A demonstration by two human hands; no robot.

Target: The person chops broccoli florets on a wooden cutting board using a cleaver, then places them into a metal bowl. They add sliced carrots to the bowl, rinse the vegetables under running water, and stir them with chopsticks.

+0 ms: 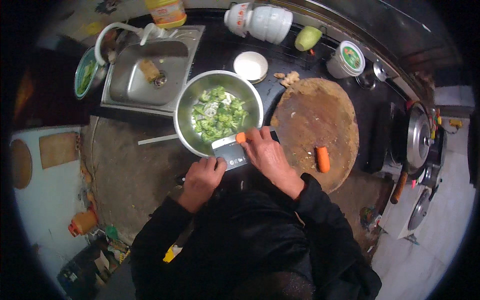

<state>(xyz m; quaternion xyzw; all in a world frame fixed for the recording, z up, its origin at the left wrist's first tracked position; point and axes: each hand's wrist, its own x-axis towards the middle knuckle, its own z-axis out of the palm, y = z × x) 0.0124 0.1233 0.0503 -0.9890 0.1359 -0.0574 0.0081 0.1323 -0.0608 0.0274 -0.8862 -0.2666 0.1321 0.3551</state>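
My left hand [204,174] grips a cleaver at its left end; the fingers hide most of the grip. The broad steel blade [229,156] bears markings and lies across the near rim of a steel basin [181,125]. My right hand [268,152] is over the blade, its fingertips on orange carrot slices [241,137]; how many are under the fingers is hidden. Cut broccoli florets [221,118] lie inside the basin. To the right, a carrot piece [323,159] rests on a round wooden chopping board [318,112].
A sink [131,88] with a curved faucet [116,26] is at left. Behind the basin stand a white bowl [250,65], ginger [290,78], stacked bowls [270,24], a cut green vegetable [308,38] and a lidded tub [347,59]. A lidded pan [418,135] sits far right.
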